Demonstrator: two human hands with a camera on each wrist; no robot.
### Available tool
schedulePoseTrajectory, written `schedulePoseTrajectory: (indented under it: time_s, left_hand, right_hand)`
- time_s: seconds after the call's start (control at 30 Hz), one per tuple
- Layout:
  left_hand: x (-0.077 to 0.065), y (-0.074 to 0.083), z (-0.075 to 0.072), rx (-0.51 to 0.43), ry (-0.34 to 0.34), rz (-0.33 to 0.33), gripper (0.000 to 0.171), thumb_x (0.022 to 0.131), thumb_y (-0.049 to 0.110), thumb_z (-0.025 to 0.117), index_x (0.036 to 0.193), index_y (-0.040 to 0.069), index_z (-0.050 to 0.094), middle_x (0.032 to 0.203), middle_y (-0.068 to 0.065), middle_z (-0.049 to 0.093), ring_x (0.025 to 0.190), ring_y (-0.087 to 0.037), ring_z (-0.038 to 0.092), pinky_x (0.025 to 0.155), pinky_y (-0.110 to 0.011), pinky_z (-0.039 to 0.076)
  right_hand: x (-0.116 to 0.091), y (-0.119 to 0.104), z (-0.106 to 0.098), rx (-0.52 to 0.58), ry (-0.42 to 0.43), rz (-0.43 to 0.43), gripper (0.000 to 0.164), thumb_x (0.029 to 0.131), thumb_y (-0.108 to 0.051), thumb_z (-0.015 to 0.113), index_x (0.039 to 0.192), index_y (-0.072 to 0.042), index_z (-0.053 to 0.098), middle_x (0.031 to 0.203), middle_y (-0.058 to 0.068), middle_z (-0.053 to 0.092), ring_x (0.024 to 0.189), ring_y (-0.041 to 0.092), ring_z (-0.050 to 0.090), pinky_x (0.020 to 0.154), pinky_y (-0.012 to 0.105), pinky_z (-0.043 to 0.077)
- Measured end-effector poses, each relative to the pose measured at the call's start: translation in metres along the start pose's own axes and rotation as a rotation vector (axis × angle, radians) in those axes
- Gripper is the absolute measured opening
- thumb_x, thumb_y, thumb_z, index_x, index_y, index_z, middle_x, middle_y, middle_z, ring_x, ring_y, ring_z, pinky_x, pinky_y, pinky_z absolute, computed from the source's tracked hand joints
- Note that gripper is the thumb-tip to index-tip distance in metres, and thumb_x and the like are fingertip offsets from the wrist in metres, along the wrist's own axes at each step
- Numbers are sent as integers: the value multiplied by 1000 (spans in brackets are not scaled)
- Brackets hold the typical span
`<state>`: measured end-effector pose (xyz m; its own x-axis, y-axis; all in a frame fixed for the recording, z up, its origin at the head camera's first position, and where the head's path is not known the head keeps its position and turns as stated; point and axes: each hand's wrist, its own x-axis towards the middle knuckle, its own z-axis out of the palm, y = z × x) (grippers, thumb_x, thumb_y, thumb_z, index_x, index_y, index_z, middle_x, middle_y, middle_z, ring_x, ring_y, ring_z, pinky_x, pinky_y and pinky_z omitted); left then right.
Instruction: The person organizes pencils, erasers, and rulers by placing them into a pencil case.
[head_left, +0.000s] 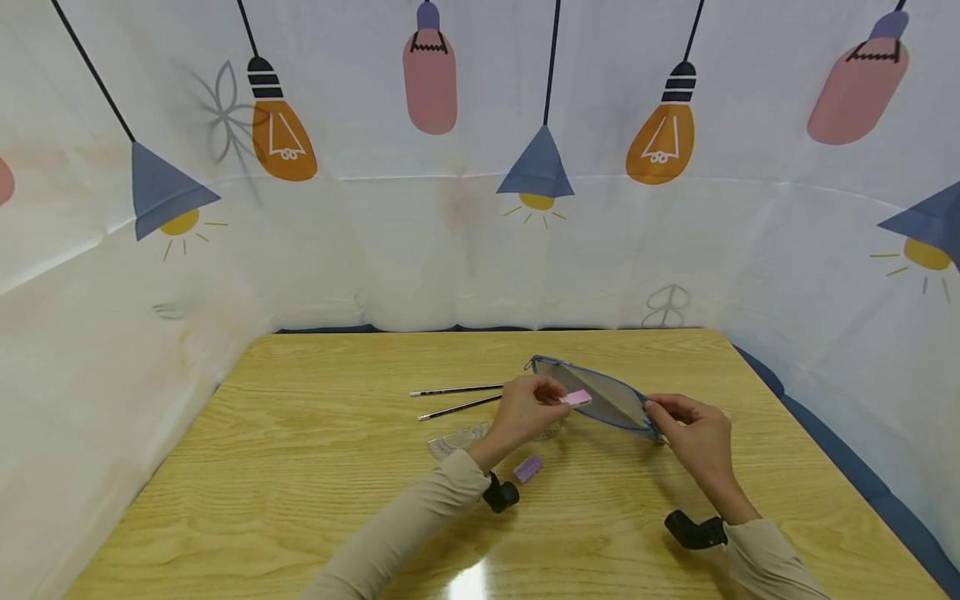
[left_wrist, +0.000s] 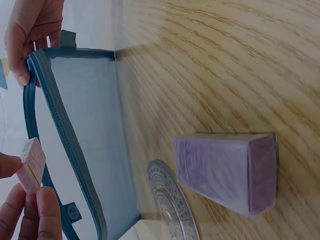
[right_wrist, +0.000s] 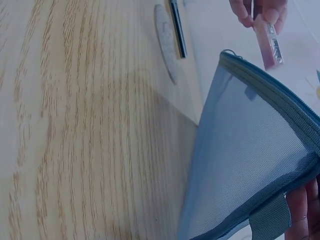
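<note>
My left hand [head_left: 527, 410] pinches a small pink eraser [head_left: 577, 398] between thumb and fingertips, over the mouth of a blue mesh zip pouch [head_left: 615, 398]. In the left wrist view the eraser [left_wrist: 32, 165] overlaps the pouch's unzipped edge. With thumb and fingers, my right hand [head_left: 699, 433] grips the pouch by its right end, near a fabric tab [right_wrist: 270, 220]. The pouch gapes open and stands on its lower edge. A purple wrapped eraser [head_left: 528, 468] lies on the table below my left wrist.
Two pencils [head_left: 455, 389] lie on the wooden table [head_left: 315, 467], partly hidden by my left hand. Next to them is a clear protractor [head_left: 453, 442]; a round-edged clear ruler piece [left_wrist: 172, 207] lies near the purple eraser. A patterned cloth [head_left: 465, 250] hangs behind the table.
</note>
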<state>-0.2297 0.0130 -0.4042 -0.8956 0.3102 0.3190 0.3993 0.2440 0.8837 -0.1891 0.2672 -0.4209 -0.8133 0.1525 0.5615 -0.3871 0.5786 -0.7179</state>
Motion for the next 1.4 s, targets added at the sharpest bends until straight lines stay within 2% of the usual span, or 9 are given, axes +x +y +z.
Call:
schedulePoseTrajectory:
  time_s: [0.2,0.33,0.43,0.7,0.9,1.23,1.4]
  left_hand:
    - [1,-2,4,-10,-8,-3,10,82,6,75,92,5,72,79,4,67,70,-4,62,65,-20,52]
    - [3,-3,7,-7,-1,8,9,82,5,75,91,4,72,78,2,68,70,-7,63,65,-21,52]
    - [4,-3,9,-5,2,19,8,82,4,75,89,4,73,78,0,68,70,-9,64,64,-21,52]
    - [5,-6,13,19,-7,16,7,83,7,76,89,6,73,79,1,69,70,-7,63,63,-20,51]
    - [6,-7,15,21,-8,-1,6,84,7,75,90,6,74,80,3,69,69,-5,62,62,-21,51]
    - [7,-8,19,-15,-6,-40,5,85,7,74,89,6,74,79,6,68,68,-3,61,61,-21,51]
    - [9,-8,20,24,-3,-2,7,84,9,76,90,6,73,80,3,69,69,-2,61,61,-20,51]
  right_hand:
    - [-1,-6,0,6,0,8,9,84,-3,74,93,0,76,76,6,71,64,-1,61,44,19,42]
    - [-1,-2,0,5,-2,18,8,85,-6,74,93,-2,76,75,-4,70,64,-1,61,44,19,43]
    - [-1,-1,0,5,-3,17,8,86,-7,74,93,-3,76,75,-7,70,64,-1,61,44,20,43]
    - [-2,-2,0,0,-3,21,9,86,-8,74,92,-2,76,75,-4,70,64,0,61,45,20,42]
    - [-2,-1,0,2,2,27,8,86,-8,75,93,-4,76,74,-7,70,62,1,61,43,20,41]
    - [-1,-2,1,-11,8,23,8,86,-8,74,93,-4,76,75,-5,70,62,0,61,45,19,44]
    - [-2,-2,0,-9,3,22,9,86,-8,74,93,-2,76,75,-3,71,62,0,61,45,19,43]
